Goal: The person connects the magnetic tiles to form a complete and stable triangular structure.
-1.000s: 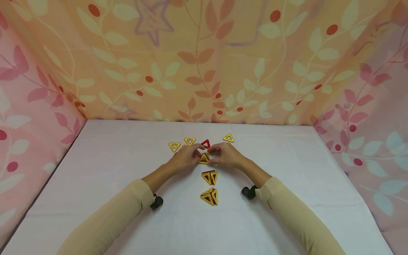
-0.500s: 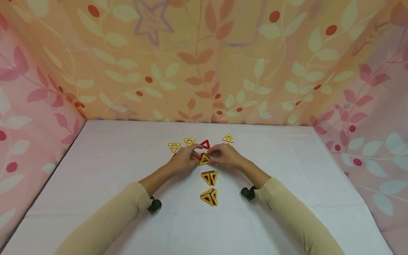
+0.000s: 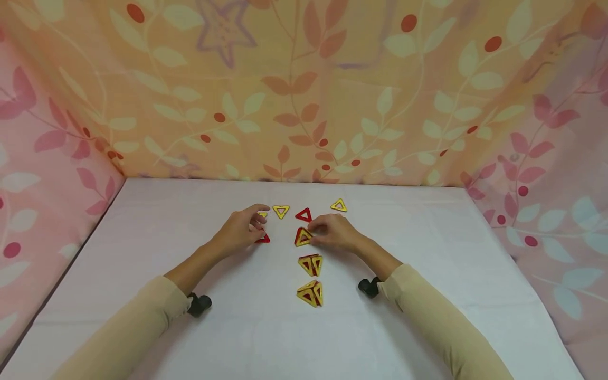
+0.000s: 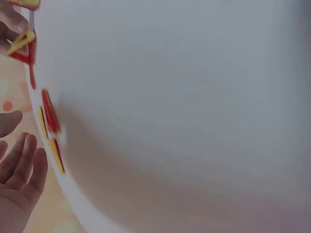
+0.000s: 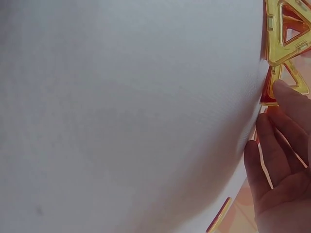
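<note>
1. The left hand is hovering at centre-left, its fingers loosely bent, thumb held well apart, gripping nothing; it is hanging over a red triangle tile and partly covering a yellow triangle tile just beyond. Whether the thumb is touching the red one, the views cannot tell.

2. The right hand is pinching the right edge of a part-built piece between thumb and fingertips, its remaining fingers lying slightly spread.

3. That piece, joining yellow and red triangles, is standing mid-table between the two hands, nearer the right.

4. Two assembled shapes are sitting in line on its near side: a middle shape and, nearest the person, a near shape, both showing yellow and red.

5. Beyond the hands, a far-left yellow tile, a far red tile and a far-right yellow tile are lying apart on the white cloth.

6. Leaf-patterned fabric is hanging behind.
</note>
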`<control>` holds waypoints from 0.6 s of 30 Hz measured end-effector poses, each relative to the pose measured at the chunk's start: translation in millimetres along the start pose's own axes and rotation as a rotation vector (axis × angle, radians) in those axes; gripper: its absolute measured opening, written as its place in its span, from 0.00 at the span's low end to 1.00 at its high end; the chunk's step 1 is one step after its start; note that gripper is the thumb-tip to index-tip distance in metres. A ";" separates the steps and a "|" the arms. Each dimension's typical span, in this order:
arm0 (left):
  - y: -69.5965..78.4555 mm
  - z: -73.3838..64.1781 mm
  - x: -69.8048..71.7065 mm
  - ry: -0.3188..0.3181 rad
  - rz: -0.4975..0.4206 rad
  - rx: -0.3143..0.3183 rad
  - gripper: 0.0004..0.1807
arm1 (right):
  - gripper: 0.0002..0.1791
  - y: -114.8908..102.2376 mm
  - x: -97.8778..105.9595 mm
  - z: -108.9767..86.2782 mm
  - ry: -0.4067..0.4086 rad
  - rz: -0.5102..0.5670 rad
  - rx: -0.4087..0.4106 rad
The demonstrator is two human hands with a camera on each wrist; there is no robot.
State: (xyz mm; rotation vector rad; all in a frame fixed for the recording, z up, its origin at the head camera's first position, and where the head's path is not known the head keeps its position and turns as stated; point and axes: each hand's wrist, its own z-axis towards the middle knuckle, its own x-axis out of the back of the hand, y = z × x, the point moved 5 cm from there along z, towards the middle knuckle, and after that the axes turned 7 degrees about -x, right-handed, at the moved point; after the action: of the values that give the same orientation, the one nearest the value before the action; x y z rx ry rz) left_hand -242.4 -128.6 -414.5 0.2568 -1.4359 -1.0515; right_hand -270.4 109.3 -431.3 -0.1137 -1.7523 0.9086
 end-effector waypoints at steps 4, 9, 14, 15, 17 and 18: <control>-13.1 -9.3 8.2 -0.009 -0.016 0.039 0.33 | 0.18 -0.3 0.4 0.7 0.005 -0.012 0.014; -21.1 -12.9 4.9 -0.070 -0.014 0.072 0.36 | 0.18 0.0 -0.2 -0.5 -0.001 -0.004 0.007; -19.8 -10.2 -0.2 -0.096 -0.010 0.054 0.36 | 0.18 -0.1 -1.0 -0.5 -0.004 -0.007 0.000; -19.2 -9.7 -0.7 -0.097 -0.009 0.049 0.36 | 0.18 0.0 -1.2 -0.1 -0.006 -0.006 -0.005; -17.6 -8.5 -2.5 -0.099 -0.003 0.041 0.36 | 0.19 0.3 -1.6 -0.4 -0.011 -0.007 -0.009; -17.0 -7.9 -3.4 -0.100 0.003 0.034 0.36 | 0.19 0.2 -1.7 -0.4 -0.013 -0.009 -0.008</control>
State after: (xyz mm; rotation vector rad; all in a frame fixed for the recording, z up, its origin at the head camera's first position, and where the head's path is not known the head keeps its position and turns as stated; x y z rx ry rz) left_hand -242.1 -139.1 -430.4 0.2288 -1.5449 -1.0505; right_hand -269.4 108.8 -432.8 -0.1052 -1.7675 0.8970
